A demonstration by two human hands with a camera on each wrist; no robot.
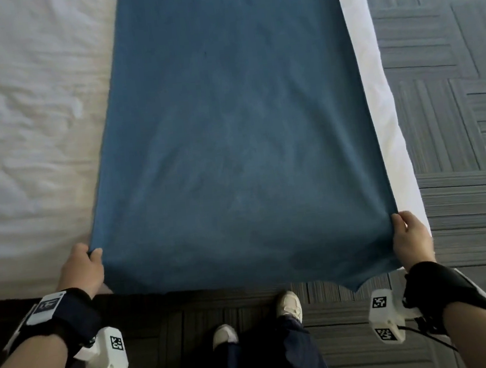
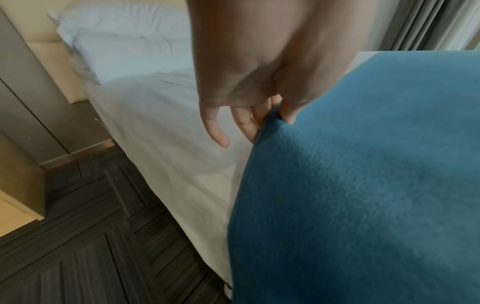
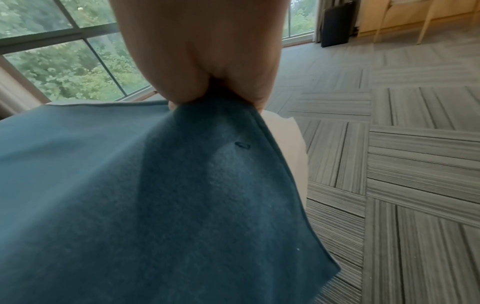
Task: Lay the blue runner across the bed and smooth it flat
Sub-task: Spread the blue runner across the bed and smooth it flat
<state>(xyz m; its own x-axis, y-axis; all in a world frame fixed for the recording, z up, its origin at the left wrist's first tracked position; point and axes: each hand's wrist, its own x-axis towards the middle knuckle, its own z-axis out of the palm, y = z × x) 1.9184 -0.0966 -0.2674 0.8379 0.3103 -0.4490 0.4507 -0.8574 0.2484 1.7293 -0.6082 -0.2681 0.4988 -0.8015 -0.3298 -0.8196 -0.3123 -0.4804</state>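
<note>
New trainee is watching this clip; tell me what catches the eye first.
The long blue fleece runner dominates, stretched along the white bed beside its right edge. The left hand and right hand each pinch a side edge near its near end, which hangs over striped grey carpet tiles.

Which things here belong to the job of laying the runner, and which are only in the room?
Part of the job:
- blue fleece runner
- white bed sheet
- left hand, pinching one runner edge
- right hand, gripping the other edge

Only in the room:
- white pillows
- grey striped carpet
- pale wooden chair
</note>
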